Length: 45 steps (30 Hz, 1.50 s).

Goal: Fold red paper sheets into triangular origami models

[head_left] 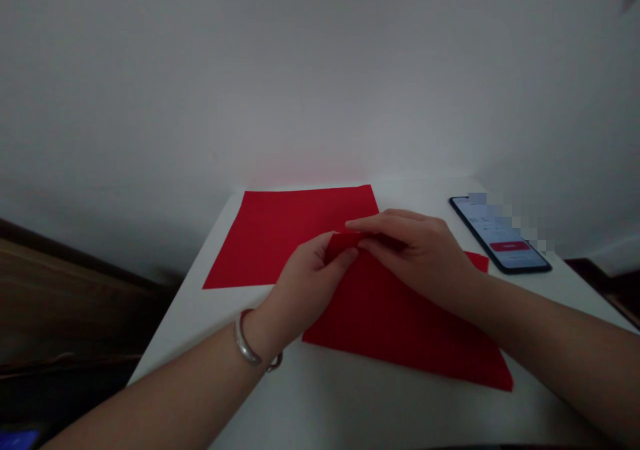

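A sheet of red paper (400,323) is held up at its far left edge by both hands, its near edge close to the white table. My left hand (310,273) pinches that edge between thumb and fingers. Beside it, my right hand (420,247) grips the same edge, with the thumb below and the index finger stretched along the top. The paper's right part passes beneath my right hand and forearm, which hide some of it. A second red sheet (280,233) lies flat behind my left hand.
On the right of the white table (200,343) lies a phone (505,237) with its screen lit. A pale wall (310,90) rises at the table's back edge. At the far left there is a brown wooden surface (65,283).
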Motion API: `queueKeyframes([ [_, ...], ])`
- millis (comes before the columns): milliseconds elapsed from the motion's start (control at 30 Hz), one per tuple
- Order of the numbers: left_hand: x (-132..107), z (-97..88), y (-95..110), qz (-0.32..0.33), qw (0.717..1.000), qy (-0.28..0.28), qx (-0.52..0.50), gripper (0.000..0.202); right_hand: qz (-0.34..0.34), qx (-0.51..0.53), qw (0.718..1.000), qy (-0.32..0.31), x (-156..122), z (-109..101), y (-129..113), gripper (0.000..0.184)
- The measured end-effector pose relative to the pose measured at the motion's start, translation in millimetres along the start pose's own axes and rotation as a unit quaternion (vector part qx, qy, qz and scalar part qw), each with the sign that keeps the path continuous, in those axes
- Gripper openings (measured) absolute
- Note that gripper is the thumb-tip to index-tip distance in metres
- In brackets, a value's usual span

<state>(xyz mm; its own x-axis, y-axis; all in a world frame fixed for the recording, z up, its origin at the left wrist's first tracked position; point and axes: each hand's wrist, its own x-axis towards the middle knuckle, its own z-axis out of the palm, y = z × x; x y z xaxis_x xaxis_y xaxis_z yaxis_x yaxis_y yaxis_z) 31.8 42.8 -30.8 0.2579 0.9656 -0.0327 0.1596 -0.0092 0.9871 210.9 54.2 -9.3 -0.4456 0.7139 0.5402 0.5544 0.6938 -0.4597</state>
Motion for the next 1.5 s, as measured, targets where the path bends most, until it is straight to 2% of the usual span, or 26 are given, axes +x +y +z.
queueKeyframes([
  [200, -5.7, -11.2, 0.2, 0.013, 0.988, 0.105, -0.114, 0.017, 0.050, -0.137, 0.989, -0.006, -6.9, -16.1, 2.8, 0.025],
  [367, -10.9, -15.8, 0.4, 0.007, 0.981, 0.142, -0.132, 0.020, 0.100, -0.165, 0.981, -0.005, -22.3, -38.0, 23.2, 0.025],
  [467, -11.8, -14.2, 1.1, -0.002, 0.979, 0.144, -0.141, 0.022, 0.121, -0.125, 0.985, 0.004, -27.0, -44.7, 36.7, 0.024],
  [600, -11.4, -14.2, -1.6, 0.002, 0.978, 0.152, -0.143, 0.023, 0.187, -0.033, 0.981, 0.050, -28.3, -44.4, 47.5, 0.023],
  [700, -10.6, -16.1, -6.0, 0.016, 0.979, 0.152, -0.138, 0.026, 0.220, 0.011, 0.972, 0.085, -29.8, -41.7, 48.4, 0.025],
  [833, -10.1, -17.3, -9.0, 0.021, 0.980, 0.145, -0.137, 0.026, 0.227, 0.061, 0.964, 0.127, -34.9, -39.9, 43.7, 0.019],
  [1000, -10.4, -16.8, -6.8, 0.016, 0.979, 0.147, -0.140, 0.026, 0.238, 0.057, 0.959, 0.143, -40.7, -40.4, 43.6, 0.023],
  [1200, -10.6, -17.3, -7.4, 0.006, 0.979, 0.134, -0.151, 0.025, 0.233, 0.029, 0.966, 0.105, -39.8, -41.5, 52.4, 0.024],
  [1333, -8.5, -17.3, -10.6, -0.005, 0.982, 0.128, -0.140, 0.028, 0.227, 0.029, 0.968, 0.103, -40.1, -38.8, 57.2, 0.023],
  [1500, -4.7, -19.1, -13.1, 0.031, 0.988, 0.119, -0.088, 0.029, 0.230, 0.014, 0.965, 0.125, -40.8, -35.4, 57.7, 0.025],
])
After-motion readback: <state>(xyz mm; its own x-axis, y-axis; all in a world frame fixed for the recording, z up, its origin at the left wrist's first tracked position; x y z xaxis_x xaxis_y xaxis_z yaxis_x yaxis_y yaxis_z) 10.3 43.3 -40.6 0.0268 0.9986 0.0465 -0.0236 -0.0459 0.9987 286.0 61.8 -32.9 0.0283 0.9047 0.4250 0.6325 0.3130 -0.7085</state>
